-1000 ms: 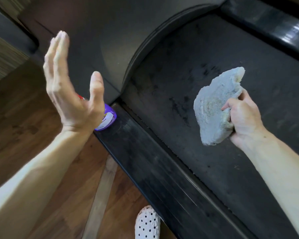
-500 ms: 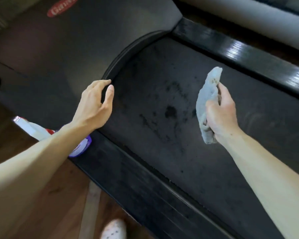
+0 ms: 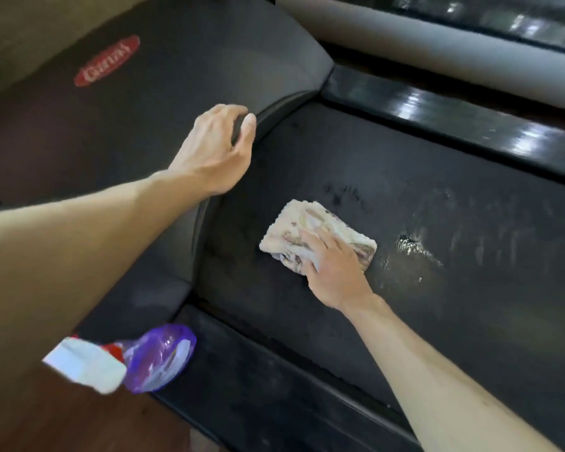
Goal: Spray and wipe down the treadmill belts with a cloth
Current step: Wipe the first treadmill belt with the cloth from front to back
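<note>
The black treadmill belt (image 3: 421,321) runs from centre to lower right, with wet shiny patches (image 3: 411,249) to the right of the cloth. A folded pale cloth (image 3: 294,230) lies flat on the belt. My right hand (image 3: 335,269) presses on it with straight fingers. My left hand (image 3: 216,148) rests on the curved front edge of the grey motor cover (image 3: 163,102), fingers curled over that edge. A purple spray bottle (image 3: 157,357) with a white and red head lies on its side by the near side rail.
A black near side rail (image 3: 258,380) and a glossy far side rail (image 3: 454,119) border the belt. Brown wooden floor (image 3: 62,419) lies at lower left. A pale rail of a neighbouring machine (image 3: 437,44) runs beyond the far side.
My right hand came down from the air and laid the cloth flat on the belt. My left hand moved forward onto the motor cover's edge. The view shifted forward.
</note>
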The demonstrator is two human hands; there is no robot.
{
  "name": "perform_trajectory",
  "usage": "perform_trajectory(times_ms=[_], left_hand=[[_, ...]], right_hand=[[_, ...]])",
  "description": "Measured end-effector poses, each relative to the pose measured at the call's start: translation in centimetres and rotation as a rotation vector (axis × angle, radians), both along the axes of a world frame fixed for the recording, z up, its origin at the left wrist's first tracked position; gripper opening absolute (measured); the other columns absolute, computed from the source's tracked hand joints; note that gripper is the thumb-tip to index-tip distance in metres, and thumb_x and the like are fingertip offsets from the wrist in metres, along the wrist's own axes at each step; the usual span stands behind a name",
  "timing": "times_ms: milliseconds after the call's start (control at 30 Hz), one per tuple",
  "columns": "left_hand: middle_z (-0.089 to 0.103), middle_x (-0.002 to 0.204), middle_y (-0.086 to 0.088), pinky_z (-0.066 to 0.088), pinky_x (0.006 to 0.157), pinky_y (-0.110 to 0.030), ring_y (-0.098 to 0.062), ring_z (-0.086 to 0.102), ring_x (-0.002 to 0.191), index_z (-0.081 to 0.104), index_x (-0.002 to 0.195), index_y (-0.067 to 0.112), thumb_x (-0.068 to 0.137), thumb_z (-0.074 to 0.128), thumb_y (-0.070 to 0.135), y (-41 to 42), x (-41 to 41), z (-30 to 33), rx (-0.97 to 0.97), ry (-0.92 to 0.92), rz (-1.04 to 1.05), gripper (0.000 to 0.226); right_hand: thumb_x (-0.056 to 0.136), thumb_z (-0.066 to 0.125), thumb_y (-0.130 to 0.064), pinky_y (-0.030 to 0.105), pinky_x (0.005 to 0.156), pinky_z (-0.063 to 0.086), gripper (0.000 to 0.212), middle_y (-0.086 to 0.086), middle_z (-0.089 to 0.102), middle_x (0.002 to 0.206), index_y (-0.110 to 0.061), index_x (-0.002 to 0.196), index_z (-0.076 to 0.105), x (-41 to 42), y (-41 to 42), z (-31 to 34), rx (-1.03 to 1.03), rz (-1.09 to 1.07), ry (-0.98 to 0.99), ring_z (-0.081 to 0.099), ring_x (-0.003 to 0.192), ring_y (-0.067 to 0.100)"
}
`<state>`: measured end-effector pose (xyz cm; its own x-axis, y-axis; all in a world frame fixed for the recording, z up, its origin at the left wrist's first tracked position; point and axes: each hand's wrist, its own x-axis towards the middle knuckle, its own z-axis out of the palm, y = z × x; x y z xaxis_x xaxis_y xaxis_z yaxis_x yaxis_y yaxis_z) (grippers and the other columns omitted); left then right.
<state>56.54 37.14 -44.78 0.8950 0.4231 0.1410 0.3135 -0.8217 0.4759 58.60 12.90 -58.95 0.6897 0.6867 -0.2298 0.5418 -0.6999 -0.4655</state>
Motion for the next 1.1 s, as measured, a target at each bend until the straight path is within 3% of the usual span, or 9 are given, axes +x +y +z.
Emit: perform_trajectory(times_ms=[167, 300, 400, 467, 567, 700, 767, 900, 1100], left_hand=[[0.052, 0.148, -0.001, 0.027, 0.107, -0.021, -0.015, 0.043, 0.138, 0.05, 0.145, 0.014, 0.107, 0.032, 0.044, 1.1, 0.5, 2.2, 0.025, 0.048, -0.205, 0.051], [0.052, 0.146, 0.011, 0.024, 0.105, -0.006, 0.0, 0.044, 0.133, 0.049, 0.147, 0.021, 0.1, 0.028, 0.054, 3.2, -0.8, -0.4, 0.091, 0.059, -0.364, 0.061], [0.05, 0.146, 0.017, 0.019, 0.103, 0.002, 0.007, 0.041, 0.132, 0.047, 0.149, 0.024, 0.099, 0.027, 0.057, 5.2, -1.4, -2.8, 0.115, 0.087, -0.398, 0.063], [0.047, 0.149, 0.018, 0.021, 0.11, -0.007, 0.007, 0.039, 0.135, 0.044, 0.15, 0.027, 0.096, 0.024, 0.065, 6.4, -1.9, -4.5, 0.14, 0.103, -0.419, 0.069], [0.042, 0.152, 0.021, 0.024, 0.116, -0.018, 0.006, 0.035, 0.14, 0.039, 0.152, 0.031, 0.092, 0.021, 0.071, 7.2, -2.3, -6.9, 0.17, 0.135, -0.428, 0.074], [0.04, 0.155, 0.019, 0.02, 0.118, -0.017, 0.005, 0.032, 0.142, 0.037, 0.153, 0.034, 0.092, 0.02, 0.071, 7.7, -3.4, -10.1, 0.193, 0.137, -0.405, 0.074], [0.04, 0.157, 0.015, 0.012, 0.118, -0.013, 0.001, 0.03, 0.145, 0.038, 0.154, 0.03, 0.093, 0.019, 0.069, 8.0, -4.0, -11.6, 0.274, 0.143, -0.4, 0.074], [0.032, 0.163, 0.009, 0.008, 0.126, -0.033, -0.007, 0.02, 0.153, 0.034, 0.157, 0.025, 0.095, 0.011, 0.065, 9.7, -5.1, -13.8, 0.518, 0.18, -0.282, 0.077], [0.018, 0.168, 0.006, 0.003, 0.127, -0.033, -0.008, 0.01, 0.155, 0.024, 0.161, 0.022, 0.095, 0.006, 0.057, 11.3, -5.6, -14.5, 0.511, 0.174, -0.172, 0.077]], right_hand=[[0.109, 0.038, -0.037, 0.05, 0.125, -0.001, 0.055, -0.013, 0.005, 0.171, -0.044, 0.16, 0.021, 3.0, 1.2, -0.3, -0.118, 0.11, -0.088, -0.001, 0.157, 0.03], [0.098, 0.011, -0.067, 0.055, 0.125, -0.006, 0.063, -0.016, -0.004, 0.171, -0.052, 0.159, 0.01, 5.0, 1.4, -4.7, -0.174, 0.183, -0.183, -0.008, 0.159, 0.028], [0.098, 0.008, -0.067, 0.049, 0.127, -0.008, 0.061, -0.022, -0.006, 0.17, -0.057, 0.158, 0.008, 5.2, 1.1, -7.3, -0.091, 0.163, -0.205, -0.01, 0.158, 0.019], [0.099, 0.01, -0.066, 0.047, 0.127, -0.008, 0.058, -0.023, -0.005, 0.17, -0.059, 0.157, 0.01, 5.2, 1.2, -8.3, -0.046, 0.147, -0.257, -0.011, 0.158, 0.016], [0.095, -0.007, -0.072, 0.045, 0.126, -0.013, 0.067, -0.022, -0.007, 0.169, -0.058, 0.157, 0.013, 4.9, 1.6, -8.6, -0.005, 0.1, -0.286, -0.014, 0.158, 0.014], [0.091, -0.008, -0.067, 0.05, 0.126, -0.011, 0.076, -0.013, 0.0, 0.172, -0.049, 0.159, 0.019, 4.6, 4.5, -8.6, 0.0, -0.032, -0.311, -0.009, 0.159, 0.021], [0.096, -0.001, -0.064, 0.053, 0.125, -0.011, 0.071, -0.009, 0.004, 0.173, -0.044, 0.161, 0.02, 4.8, 6.9, -8.4, 0.008, -0.023, -0.314, -0.006, 0.159, 0.024], [0.104, 0.023, -0.06, 0.056, 0.121, -0.018, 0.057, -0.011, 0.003, 0.172, -0.047, 0.159, 0.019, 3.0, 9.2, -7.9, 0.016, 0.208, -0.3, -0.008, 0.158, 0.029], [0.094, -0.003, -0.055, 0.051, 0.124, -0.017, 0.074, -0.002, 0.005, 0.173, -0.039, 0.16, 0.025, 3.5, 10.6, -8.4, -0.025, 0.097, -0.378, -0.008, 0.159, 0.025]])
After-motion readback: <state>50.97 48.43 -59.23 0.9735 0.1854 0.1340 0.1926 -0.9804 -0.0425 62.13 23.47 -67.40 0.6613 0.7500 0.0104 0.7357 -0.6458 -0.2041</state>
